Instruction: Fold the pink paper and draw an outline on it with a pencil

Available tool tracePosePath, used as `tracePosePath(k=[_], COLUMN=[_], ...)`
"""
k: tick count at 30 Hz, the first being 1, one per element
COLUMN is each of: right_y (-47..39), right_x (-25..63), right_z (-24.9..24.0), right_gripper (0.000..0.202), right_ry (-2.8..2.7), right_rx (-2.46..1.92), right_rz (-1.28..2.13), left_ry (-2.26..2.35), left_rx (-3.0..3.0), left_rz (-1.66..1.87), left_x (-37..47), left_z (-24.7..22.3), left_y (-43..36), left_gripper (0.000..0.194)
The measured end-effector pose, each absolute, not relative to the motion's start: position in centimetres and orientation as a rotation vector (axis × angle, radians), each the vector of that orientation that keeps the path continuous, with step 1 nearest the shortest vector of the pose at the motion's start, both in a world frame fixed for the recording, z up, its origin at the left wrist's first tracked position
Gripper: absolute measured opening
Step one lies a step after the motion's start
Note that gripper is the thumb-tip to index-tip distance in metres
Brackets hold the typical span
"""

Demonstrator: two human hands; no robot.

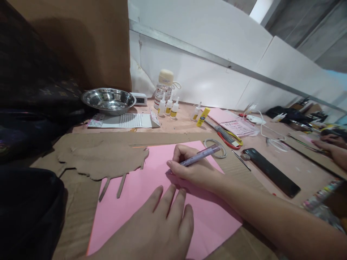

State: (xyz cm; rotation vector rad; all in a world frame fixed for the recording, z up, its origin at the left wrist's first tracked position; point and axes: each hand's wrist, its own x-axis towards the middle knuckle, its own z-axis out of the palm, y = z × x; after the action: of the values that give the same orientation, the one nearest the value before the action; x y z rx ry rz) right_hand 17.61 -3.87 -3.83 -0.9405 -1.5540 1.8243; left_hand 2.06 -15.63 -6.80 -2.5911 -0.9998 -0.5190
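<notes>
My right hand (193,169) grips a purple patterned pen (202,156), its tip down at a sheet of pink paper (214,224). Flat on the same sheet lies my left hand (159,220), fingers spread, just below the pen tip. A brown cardboard cutout (105,159), shaped like a sheep with thin legs, overlaps the upper left of the paper. Under all of this is a corrugated cardboard sheet (78,206). Whether the pen has left a mark cannot be made out.
Behind stand a steel bowl (108,101), a lidded bottle (164,86), several small glue bottles (175,109) and a yellow glue stick (203,117). Scissors (229,139), a white ring (221,154) and a black phone (271,171) lie to the right. Another person's hand (332,148) is at far right.
</notes>
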Motion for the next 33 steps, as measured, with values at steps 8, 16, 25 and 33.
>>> tracePosePath(k=[8,16,25,33], right_y=[-4.0,-3.3,0.1,1.6], right_x=[17.7,18.0,21.0,22.4], right_z=[-3.6,-3.0,-1.1,-1.0], right_gripper=[0.041,0.039,0.032,0.017], right_ry=[-1.514,-1.662,-1.830,-1.701], right_rx=[-0.862,-0.975,-0.881,-0.736], right_rz=[1.973,1.700,1.087,1.265], left_ry=[-1.003,-0.959,-0.880,-0.881], left_rx=[-2.607,-2.714,-2.688,-2.732], left_rz=[-0.508,-0.166,-0.279,-0.209], left_x=[2.2,2.3,1.1,0.7], left_z=[-7.1,-6.5,-6.8,-5.9], left_y=[-15.8,-15.7,-15.6,-15.4], left_gripper=[0.044,0.050,0.046,0.042])
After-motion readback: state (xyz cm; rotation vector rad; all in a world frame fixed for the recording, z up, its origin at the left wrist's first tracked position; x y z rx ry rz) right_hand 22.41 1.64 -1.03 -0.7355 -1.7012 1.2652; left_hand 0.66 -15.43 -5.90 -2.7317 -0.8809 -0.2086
